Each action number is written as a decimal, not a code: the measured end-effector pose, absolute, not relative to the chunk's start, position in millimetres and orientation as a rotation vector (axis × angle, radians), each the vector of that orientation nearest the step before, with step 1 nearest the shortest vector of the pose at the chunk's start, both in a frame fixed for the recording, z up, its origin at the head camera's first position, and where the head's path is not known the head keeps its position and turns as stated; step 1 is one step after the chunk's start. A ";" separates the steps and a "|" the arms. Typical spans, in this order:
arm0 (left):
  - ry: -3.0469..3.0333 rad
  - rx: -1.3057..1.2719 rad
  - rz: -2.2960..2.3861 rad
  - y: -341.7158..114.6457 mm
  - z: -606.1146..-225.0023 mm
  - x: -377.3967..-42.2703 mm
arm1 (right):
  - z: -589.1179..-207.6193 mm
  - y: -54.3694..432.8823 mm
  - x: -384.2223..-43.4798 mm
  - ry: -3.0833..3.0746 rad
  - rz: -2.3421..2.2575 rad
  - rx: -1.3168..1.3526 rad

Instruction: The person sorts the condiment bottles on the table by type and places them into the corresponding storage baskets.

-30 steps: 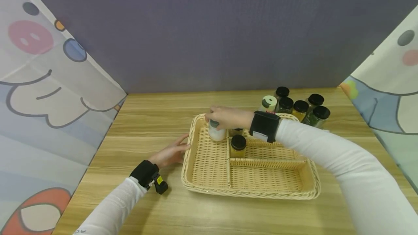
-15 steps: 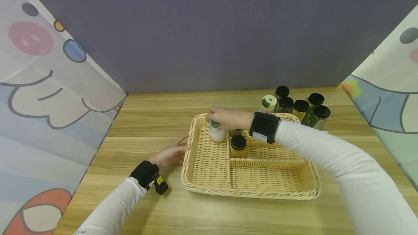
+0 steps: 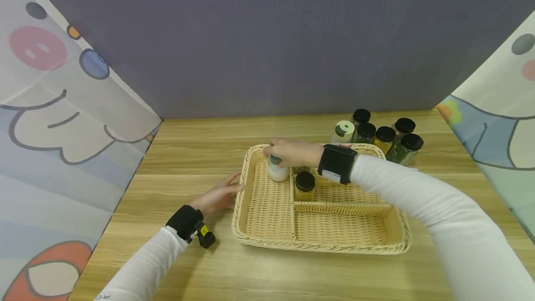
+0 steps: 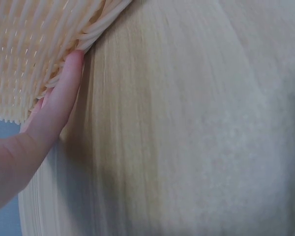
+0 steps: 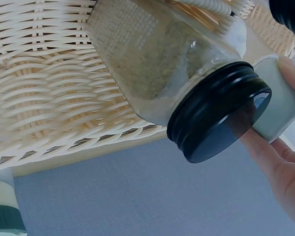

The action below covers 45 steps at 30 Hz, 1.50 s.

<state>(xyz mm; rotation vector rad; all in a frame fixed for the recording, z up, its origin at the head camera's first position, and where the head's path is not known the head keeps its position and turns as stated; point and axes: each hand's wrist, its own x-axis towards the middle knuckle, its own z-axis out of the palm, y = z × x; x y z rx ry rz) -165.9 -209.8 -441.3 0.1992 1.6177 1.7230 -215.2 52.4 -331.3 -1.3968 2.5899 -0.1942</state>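
Observation:
At the back left of a divided wicker basket (image 3: 322, 248), my right hand (image 3: 294, 152) grips the lid of a shaker jar with white contents (image 3: 277, 172). The right wrist view shows my fingers around its pale green lid (image 5: 278, 101). Just beside it stands a black-lidded jar of brownish-green seasoning (image 5: 152, 59), mostly covered by my hand in the head view. A jar of yellow spice (image 3: 304, 188) sits in front of that one, in the middle compartment. My left hand (image 3: 218, 198) touches the basket's left side with extended fingers, seen on the woven wall (image 4: 34, 39) in the left wrist view.
Behind the basket's right end stand a shaker with a pale green lid (image 3: 344, 131) and several black-lidded jars, among them one with yellow spice (image 3: 384, 139) and one with green herbs (image 3: 404, 149). A grey panel (image 3: 267, 50) rises at the table's back edge.
Nearly nothing differs. Both hands keep their places, the right still on the white shaker jar and the left at the basket; the head view shifts very slightly.

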 end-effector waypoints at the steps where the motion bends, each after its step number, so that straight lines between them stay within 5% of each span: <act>1: 1.618 0.200 1.723 -209.7 -441.1 -165.9 | -330.8 52.4 -215.1 2.588 -0.194 -1.394; 45: 1.613 0.215 1.724 -210.6 -440.9 -165.8 | -322.0 63.2 -215.7 2.652 -0.338 -1.301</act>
